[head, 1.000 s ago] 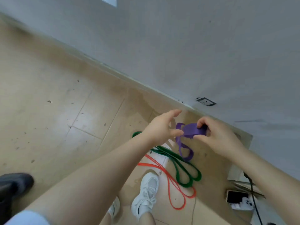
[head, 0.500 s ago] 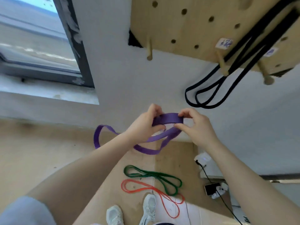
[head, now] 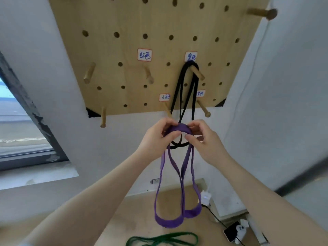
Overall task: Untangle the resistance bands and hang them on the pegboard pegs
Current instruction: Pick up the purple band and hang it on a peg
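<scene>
A purple resistance band (head: pixel 168 183) hangs doubled in two long loops from both my hands. My left hand (head: pixel 158 137) and my right hand (head: pixel 204 141) pinch its folded top just below the wooden pegboard (head: pixel 134 20). A black band (head: pixel 184 89) hangs from a labelled peg (head: pixel 197 73) and dangles behind my fingers. Bare pegs stick out nearby, one (head: pixel 166 108) right above my left hand and another (head: pixel 203 108) to its right. A green band (head: pixel 161 239) lies on the floor at the bottom edge.
A window (head: pixel 16 125) with a dark frame fills the left side. On the floor at lower right lie a phone (head: pixel 232 231), a white charger and a cable. Paper labels with handwriting mark several pegs.
The view has swung up from the floor to the pegboard. Both hands have raised the purple band, which now hangs straight down in two loops close under the lower pegs.
</scene>
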